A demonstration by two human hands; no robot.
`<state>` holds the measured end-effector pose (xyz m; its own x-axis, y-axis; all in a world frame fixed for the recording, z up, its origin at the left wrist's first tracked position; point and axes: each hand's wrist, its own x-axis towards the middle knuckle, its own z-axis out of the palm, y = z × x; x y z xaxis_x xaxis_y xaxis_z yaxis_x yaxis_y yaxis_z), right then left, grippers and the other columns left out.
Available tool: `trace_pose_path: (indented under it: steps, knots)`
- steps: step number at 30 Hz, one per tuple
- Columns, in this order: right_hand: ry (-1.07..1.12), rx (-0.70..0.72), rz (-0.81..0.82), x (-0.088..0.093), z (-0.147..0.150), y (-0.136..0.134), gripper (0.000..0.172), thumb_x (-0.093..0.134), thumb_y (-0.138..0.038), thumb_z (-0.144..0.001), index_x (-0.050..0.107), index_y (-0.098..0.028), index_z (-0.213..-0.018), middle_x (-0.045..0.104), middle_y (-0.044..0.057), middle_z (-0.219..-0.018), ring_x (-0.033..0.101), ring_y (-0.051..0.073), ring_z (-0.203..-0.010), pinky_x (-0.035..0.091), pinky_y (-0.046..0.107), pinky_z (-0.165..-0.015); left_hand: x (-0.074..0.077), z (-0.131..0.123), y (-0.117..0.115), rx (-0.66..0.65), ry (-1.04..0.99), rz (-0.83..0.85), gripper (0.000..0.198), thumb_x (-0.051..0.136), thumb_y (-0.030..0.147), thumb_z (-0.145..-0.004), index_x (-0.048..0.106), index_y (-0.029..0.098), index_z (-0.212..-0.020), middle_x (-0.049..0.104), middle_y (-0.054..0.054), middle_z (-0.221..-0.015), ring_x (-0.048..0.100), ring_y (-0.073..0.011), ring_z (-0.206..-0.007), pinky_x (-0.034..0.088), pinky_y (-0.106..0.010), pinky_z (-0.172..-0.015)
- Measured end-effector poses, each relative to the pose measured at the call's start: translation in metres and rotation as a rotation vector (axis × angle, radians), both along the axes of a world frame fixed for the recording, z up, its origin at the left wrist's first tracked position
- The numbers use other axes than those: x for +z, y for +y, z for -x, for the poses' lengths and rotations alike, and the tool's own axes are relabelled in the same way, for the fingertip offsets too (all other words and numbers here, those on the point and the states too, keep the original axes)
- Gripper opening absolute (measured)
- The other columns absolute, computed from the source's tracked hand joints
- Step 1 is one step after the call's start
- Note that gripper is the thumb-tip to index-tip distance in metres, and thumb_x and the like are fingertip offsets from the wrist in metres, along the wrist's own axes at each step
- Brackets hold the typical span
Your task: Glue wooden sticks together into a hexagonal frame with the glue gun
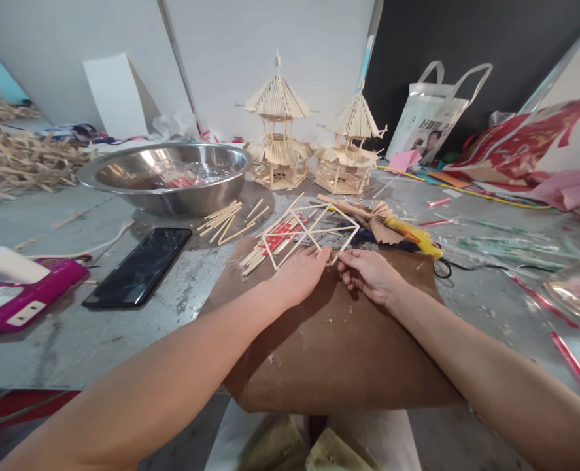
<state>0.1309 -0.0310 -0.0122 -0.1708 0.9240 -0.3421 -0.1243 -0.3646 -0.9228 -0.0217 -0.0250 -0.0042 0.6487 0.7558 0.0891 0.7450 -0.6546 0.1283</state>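
Note:
A flat six-sided frame of thin wooden sticks (308,233), with spokes crossing at its middle, is held slightly tilted above a brown sheet (339,347). My left hand (303,275) is closed on its near edge, thumb and fingers at the sticks. Close beside it, my right hand (371,275) pinches the near right corner; its other fingers are curled. Behind the frame, and partly hidden by it, lies a bundle of sticks in red-printed wrapping (255,256). Several loose sticks (223,219) lie to its left.
Two stick-built pagoda models (278,160) (351,160) stand at the back. Left are a steel basin (172,196), a black phone (140,268) and a magenta power strip (44,297). A yellow corded tool (414,237), a white bag (427,118) and red-and-clear wrappers (574,366) lie right.

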Motion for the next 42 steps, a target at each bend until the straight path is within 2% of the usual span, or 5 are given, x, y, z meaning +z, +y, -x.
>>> trace_pose_path:
  steps: [42]
  knots:
    - [0.003,0.004,0.003,0.0036,0.0003,-0.0027,0.023,0.043,-0.020,-0.081,0.046,-0.015,-0.059,0.047,-0.004,-0.035,0.042,0.006,-0.027,0.033,0.015,-0.028,-0.0007,0.0004,0.0004,-0.015,0.005,-0.027,0.040,0.033,0.010,-0.076,0.033,0.007,-0.117,0.053,-0.015,-0.109,0.044,-0.0210,-0.107,0.039,-0.033,-0.083]
